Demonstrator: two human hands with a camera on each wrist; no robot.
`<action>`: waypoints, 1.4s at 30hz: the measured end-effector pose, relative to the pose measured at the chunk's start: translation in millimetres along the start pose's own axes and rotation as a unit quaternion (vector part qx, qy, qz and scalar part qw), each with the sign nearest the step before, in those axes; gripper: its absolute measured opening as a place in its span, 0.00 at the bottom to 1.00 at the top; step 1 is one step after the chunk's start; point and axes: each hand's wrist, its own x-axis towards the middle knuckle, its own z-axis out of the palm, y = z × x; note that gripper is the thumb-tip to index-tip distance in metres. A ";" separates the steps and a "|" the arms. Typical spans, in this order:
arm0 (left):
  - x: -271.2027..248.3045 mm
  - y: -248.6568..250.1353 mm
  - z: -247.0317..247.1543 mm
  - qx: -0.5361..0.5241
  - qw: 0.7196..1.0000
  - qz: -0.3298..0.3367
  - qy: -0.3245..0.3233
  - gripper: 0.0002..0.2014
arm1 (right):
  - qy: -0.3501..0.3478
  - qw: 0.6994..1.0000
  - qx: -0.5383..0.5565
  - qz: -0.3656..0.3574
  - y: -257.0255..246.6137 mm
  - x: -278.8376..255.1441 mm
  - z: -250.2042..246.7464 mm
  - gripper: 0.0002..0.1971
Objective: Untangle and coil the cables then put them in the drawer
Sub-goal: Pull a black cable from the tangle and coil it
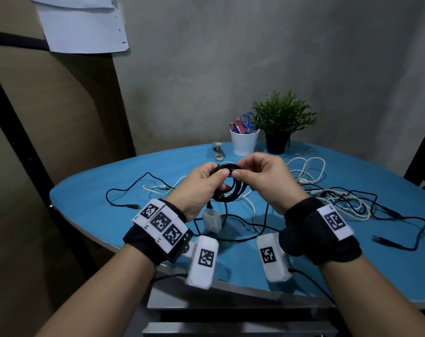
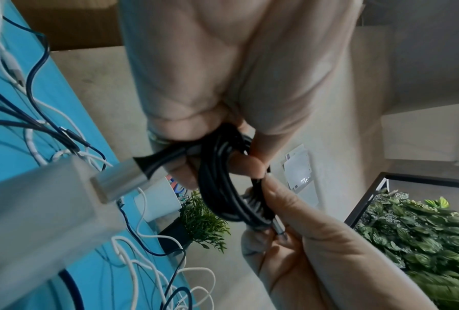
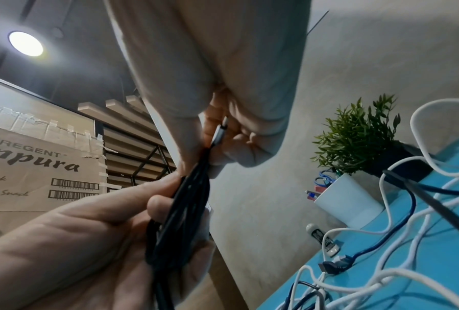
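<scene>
Above the blue table (image 1: 90, 190) both hands hold a coiled black cable (image 1: 231, 190). My left hand (image 1: 216, 176) grips the loops (image 2: 217, 188) from the left. My right hand (image 1: 243, 173) pinches the coil's top from the right, and its fingers hold the cable's small metal plug (image 3: 220, 132). The cable's other end, a USB plug (image 2: 124, 178), sits in a white charger block (image 1: 212, 221) that hangs below the coil. Loose white cables (image 1: 340, 200) and black cables (image 1: 124, 190) lie tangled on the table. A grey drawer unit (image 1: 231, 328) stands under the front edge.
At the back of the table stand a white cup with scissors and pens (image 1: 244, 142), a potted plant (image 1: 279, 122) and a stapler (image 1: 217, 150). A black USB end (image 1: 386, 242) lies near the right front edge. A cardboard box (image 3: 37, 167) stands to the left.
</scene>
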 end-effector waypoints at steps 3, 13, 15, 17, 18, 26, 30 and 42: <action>-0.7 0.4 2.2 0.018 0.999 0.019 0.024 0.08 | -0.068 0.997 -0.011 0.022 -0.8 -4.6 0.2 0.04; -8.0 -7.4 -0.2 0.015 0.998 0.025 -0.054 0.10 | -0.022 0.994 0.057 0.085 -0.7 0.2 8.9 0.06; -12.2 -9.6 -0.1 0.039 0.997 0.028 -0.067 0.10 | -0.026 0.991 0.093 0.098 -1.5 0.0 9.8 0.07; -12.2 -11.2 -0.1 0.055 0.996 0.035 -0.065 0.08 | -0.044 0.988 0.104 0.101 -2.2 -1.7 11.6 0.09; -11.6 -11.2 -0.6 0.060 0.995 0.034 -0.067 0.06 | -0.058 0.988 0.105 0.099 -2.5 -3.0 12.6 0.09; -10.2 6.5 -7.9 -0.028 0.997 -0.032 -0.068 0.17 | -0.056 0.997 -0.030 0.031 -5.0 -7.2 19.6 0.07; -9.2 2.4 -4.0 -0.050 0.995 -0.072 -0.055 0.19 | -0.077 0.996 0.031 0.039 -11.9 -13.0 26.3 0.13; -11.9 -4.4 -8.6 -0.079 0.994 -0.004 -0.070 0.16 | -0.056 0.973 0.197 0.110 -11.9 -3.7 0.5 0.10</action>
